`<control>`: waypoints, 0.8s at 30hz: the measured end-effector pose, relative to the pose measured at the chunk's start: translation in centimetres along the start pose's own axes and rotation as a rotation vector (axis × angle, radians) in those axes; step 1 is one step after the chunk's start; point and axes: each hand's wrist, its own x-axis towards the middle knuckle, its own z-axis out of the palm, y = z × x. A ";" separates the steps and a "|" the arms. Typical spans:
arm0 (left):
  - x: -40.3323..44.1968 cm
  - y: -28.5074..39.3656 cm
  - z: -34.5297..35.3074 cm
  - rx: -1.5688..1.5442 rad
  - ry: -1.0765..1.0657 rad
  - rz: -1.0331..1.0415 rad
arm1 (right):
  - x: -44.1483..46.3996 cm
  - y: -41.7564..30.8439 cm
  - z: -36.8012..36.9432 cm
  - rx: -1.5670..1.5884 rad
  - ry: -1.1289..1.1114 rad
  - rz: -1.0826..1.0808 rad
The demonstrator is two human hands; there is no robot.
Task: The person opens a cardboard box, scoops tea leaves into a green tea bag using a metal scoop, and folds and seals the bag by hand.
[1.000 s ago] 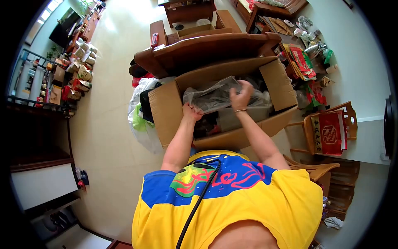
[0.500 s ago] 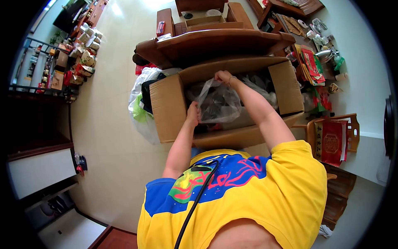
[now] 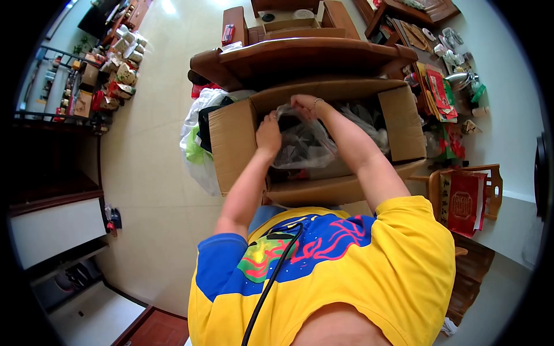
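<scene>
A large cardboard box [image 3: 234, 147] stands open in front of me with its flaps folded out. Inside it lies a clear plastic bag [image 3: 309, 144] with dark contents that I cannot make out. My right hand [image 3: 304, 105] pinches the bag's far rim near the back of the box. At the bag's left edge, my left hand [image 3: 268, 134] has its fingers closed on the plastic. More crumpled clear plastic [image 3: 363, 124] fills the right part of the box.
A wooden bench back [image 3: 306, 60] rises just behind the box. Left of it, a white plastic bag [image 3: 190, 130] sits on the floor. On the right are a cluttered side table [image 3: 407, 34] and a wooden chair [image 3: 491, 193] bearing a red bag [image 3: 464, 199].
My left hand has moved up and away from me along the bag's left edge. The right hand has shifted slightly left, bringing the two hands closer together.
</scene>
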 end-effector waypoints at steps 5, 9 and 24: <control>4.3 -7.3 2.0 -0.302 0.044 -0.099 | -3.7 1.0 -1.2 -0.321 0.480 -0.515; 6.2 -7.8 1.4 -0.253 0.070 -0.175 | -11.7 5.8 2.0 -0.774 1.077 -1.001; 5.9 -6.3 -3.9 0.169 -0.066 -0.008 | -3.8 6.0 -8.5 0.578 0.267 -0.116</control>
